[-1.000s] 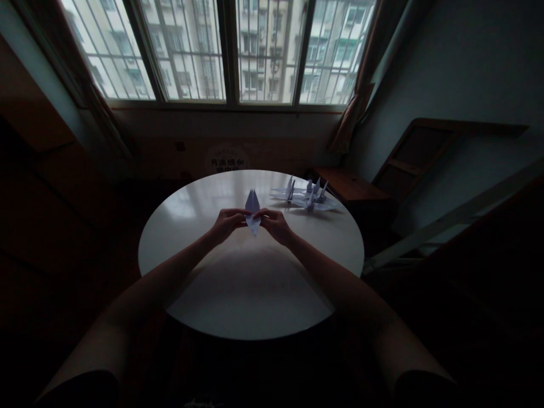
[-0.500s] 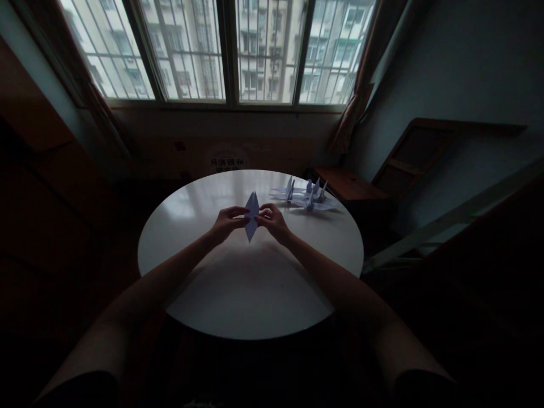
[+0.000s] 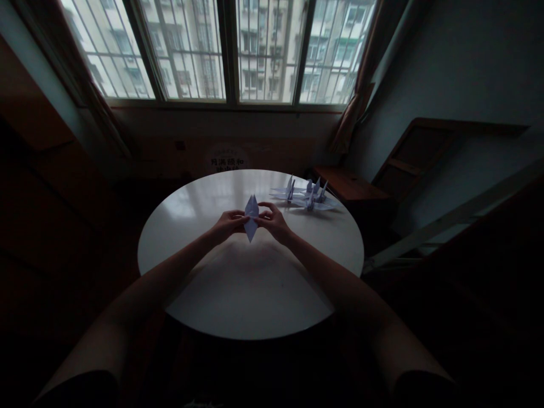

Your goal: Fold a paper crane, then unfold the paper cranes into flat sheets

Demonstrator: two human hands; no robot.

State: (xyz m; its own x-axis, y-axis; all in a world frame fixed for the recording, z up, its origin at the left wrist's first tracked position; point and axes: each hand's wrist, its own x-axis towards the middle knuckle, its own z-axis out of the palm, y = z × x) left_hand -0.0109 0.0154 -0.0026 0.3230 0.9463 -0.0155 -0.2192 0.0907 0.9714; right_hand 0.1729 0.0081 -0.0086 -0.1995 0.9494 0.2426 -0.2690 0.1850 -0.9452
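A pale folded paper piece (image 3: 251, 217), narrow and pointed at both ends, stands upright between my two hands above a round white table (image 3: 204, 204). My left hand (image 3: 226, 225) pinches its left side with closed fingers. From the other side my right hand (image 3: 274, 221) pinches it, fingers curled. Both hands hover just over the tabletop near its middle.
Several finished paper cranes (image 3: 306, 198) sit at the table's far right. A barred window (image 3: 221, 51) runs across the back wall. A dark wooden frame (image 3: 416, 153) leans at the right, beside a low wooden shelf (image 3: 348, 184). The surroundings are very dark.
The paper piece has been turned and lowered slightly between my fingers; its lower point now hangs longer. My hands stay at the same spot, shifted only a little.
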